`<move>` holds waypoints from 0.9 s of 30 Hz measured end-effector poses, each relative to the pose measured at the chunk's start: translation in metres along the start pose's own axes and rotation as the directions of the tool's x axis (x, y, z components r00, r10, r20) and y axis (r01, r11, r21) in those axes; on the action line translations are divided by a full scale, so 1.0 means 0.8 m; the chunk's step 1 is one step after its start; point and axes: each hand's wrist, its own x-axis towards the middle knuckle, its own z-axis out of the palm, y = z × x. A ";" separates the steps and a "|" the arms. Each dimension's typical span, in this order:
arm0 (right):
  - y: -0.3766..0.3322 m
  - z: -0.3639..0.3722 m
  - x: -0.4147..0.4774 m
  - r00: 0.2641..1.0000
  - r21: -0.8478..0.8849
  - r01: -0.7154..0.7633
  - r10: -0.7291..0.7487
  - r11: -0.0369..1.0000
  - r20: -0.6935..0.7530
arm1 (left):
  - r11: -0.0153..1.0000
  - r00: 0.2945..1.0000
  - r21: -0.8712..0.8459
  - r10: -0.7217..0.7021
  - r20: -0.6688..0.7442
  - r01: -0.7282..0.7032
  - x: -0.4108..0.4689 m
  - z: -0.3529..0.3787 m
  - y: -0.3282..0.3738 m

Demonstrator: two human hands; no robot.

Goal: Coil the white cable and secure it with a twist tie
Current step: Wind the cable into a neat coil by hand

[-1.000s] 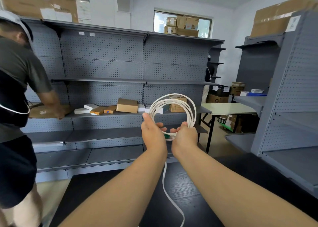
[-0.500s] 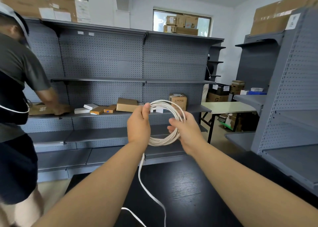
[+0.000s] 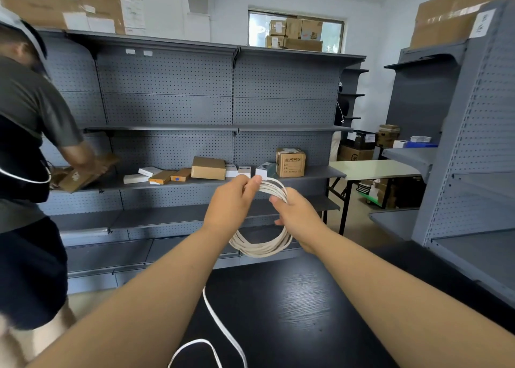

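The white cable [image 3: 262, 246] is wound into a coil of several loops and held in the air above a black table [image 3: 301, 306]. My left hand [image 3: 231, 203] pinches the top of the coil between thumb and fingers. My right hand [image 3: 299, 217] grips the coil's right side, fingers curled round the strands. A loose tail of the cable [image 3: 220, 328] hangs from under my left forearm and loops on the table near the bottom edge. No twist tie is visible.
Grey pegboard shelving [image 3: 195, 108] with small boxes [image 3: 207, 167] stands ahead. Another person [image 3: 25, 150] works at the shelf on the left. More grey shelving [image 3: 468, 155] flanks the right, with a light folding table [image 3: 373, 169] behind it.
The coil has tipped from upright in front of me to hanging lower between my hands. My left hand moved to the coil's top, my right to its side; the tail now loops on the table.
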 end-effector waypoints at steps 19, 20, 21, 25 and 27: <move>0.034 -0.055 0.047 0.968 0.355 -0.135 0.200 0.925 -0.152 | 0.901 0.936 -0.256 -0.322 0.141 0.349 0.006 0.051 -0.005; 0.035 -0.055 0.050 0.967 0.374 -0.125 0.198 0.919 -0.163 | 0.892 0.935 -0.280 -0.335 0.115 0.354 0.008 0.057 -0.002; 0.037 -0.055 0.052 0.964 0.390 -0.119 0.200 0.913 -0.173 | 0.882 0.933 -0.305 -0.350 0.090 0.360 0.010 0.064 -0.001; 0.042 -0.062 0.063 0.948 0.485 -0.097 0.229 0.869 -0.220 | 0.847 0.903 -0.346 -0.431 0.002 0.405 0.018 0.091 0.010; 0.044 -0.063 0.067 0.932 0.563 -0.092 0.270 0.821 -0.241 | 0.787 0.885 -0.455 -0.466 0.002 0.416 0.021 0.106 0.021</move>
